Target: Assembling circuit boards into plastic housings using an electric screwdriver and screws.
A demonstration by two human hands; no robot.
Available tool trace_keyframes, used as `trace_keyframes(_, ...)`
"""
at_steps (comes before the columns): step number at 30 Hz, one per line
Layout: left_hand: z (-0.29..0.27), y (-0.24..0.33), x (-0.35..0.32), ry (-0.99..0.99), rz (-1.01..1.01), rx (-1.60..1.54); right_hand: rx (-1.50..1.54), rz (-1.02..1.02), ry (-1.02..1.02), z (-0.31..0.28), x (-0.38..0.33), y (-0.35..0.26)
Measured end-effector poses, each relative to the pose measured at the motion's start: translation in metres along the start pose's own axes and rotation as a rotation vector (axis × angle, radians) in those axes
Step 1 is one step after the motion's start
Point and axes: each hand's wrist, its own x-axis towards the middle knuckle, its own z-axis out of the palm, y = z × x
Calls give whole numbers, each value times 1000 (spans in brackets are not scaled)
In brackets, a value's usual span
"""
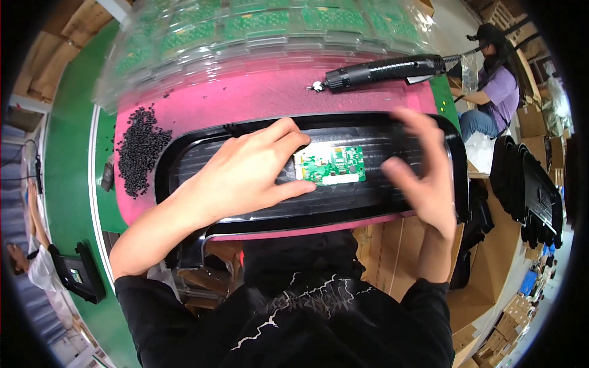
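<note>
seen from above, a person's left hand (245,175) rests flat, fingers extended, on a long black plastic housing (184,165) lying on a pink desk (257,98), fingertips touching the left edge of a small green circuit board (330,164) seated in the housing's middle. the right hand (423,178) hovers open just right of the board, blurred. the board looks placed but not yet fastened: the black electric screwdriver (383,70) lies untouched behind, and a pile of black screws (140,147) sits at left.
</note>
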Motion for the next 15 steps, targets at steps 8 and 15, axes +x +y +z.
trace_keyframes(8, 6, -10, -3, 124, -42, 85, -192, 246, 87, -52, 69, 48)
trace_keyframes(15, 4, -21, -4, 59, -18, 46, 196, 103, 463, -17, 112, 21)
